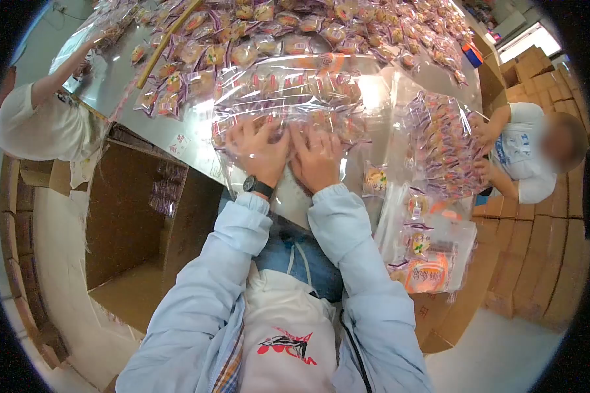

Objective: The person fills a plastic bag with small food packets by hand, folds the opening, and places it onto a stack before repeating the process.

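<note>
A large clear plastic bag point(233, 87) lies in front of me with rows of small wrapped snack packets point(324, 88) inside it. My left hand point(259, 149) rests on the near row, its fingers stretched forward over the packets. Beside it, my right hand point(316, 156) lies at the same row with fingers extended and apart. Clear film overlaps both hands in this view, and some fingertips are hidden among the packets. A single wrapped packet point(376, 179) sits to the right of my right hand.
Loose packets point(295, 29) cover the far metal table point(128, 111), beside a yellow bar point(167, 46). At right, a co-worker point(528, 150) handles another packet-filled bag point(439, 141). Printed bags point(429, 272) lie nearer. Another person point(46, 124) works at left. A cardboard box point(124, 216) stands below.
</note>
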Tool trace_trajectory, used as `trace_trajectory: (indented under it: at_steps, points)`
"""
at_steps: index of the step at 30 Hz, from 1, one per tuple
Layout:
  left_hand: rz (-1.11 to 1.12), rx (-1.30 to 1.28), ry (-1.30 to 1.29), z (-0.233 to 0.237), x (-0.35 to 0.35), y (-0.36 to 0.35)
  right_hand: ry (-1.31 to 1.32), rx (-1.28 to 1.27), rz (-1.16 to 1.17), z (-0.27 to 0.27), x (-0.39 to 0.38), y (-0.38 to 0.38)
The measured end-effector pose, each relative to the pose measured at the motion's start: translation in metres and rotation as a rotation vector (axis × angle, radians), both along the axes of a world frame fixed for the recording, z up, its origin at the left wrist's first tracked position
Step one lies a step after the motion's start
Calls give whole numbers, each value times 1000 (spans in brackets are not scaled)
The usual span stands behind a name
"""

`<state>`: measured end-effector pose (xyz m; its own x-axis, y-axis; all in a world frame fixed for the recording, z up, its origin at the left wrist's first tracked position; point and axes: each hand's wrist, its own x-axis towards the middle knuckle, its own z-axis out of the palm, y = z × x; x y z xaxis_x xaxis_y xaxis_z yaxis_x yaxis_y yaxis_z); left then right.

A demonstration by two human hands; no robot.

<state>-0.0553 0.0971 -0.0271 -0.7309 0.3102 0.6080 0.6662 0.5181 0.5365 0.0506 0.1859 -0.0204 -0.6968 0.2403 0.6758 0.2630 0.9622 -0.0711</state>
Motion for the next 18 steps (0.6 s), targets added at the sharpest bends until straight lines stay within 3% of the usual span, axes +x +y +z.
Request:
trace_trajectory:
  at_steps: [3, 7, 13, 18]
  points:
    - [5, -156, 22, 7, 5, -3, -52, -47, 99, -7, 4, 19]
    - [38, -308, -9, 17, 7, -4, 71, -47, 263, 9, 1, 29]
    - [9, -276, 18, 13, 5, -5, 25, 51, 175, -4, -1, 30]
    - [-15, -239, 123, 8, 2, -6, -270, 44, -50, 10, -23, 10]
